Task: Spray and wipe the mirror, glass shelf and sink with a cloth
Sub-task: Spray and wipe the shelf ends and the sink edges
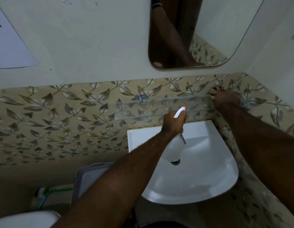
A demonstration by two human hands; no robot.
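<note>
My left hand (174, 123) grips a clear spray bottle (173, 150) with a white and red nozzle (180, 111), held over the white sink (208, 170) and pointing toward the glass shelf (151, 109). My right hand (226, 97) presses a brownish cloth (213, 92) against the shelf's right end by the tiled wall. The mirror (208, 38) hangs above the shelf and reflects an arm.
A leaf-patterned tile band (60, 120) runs along the wall and the right corner. A grey perforated tray (88, 178) leans left of the sink. A toilet cistern edge (24, 219) and a green-handled brush (44, 192) sit at lower left. A paper sheet (9, 46) hangs at upper left.
</note>
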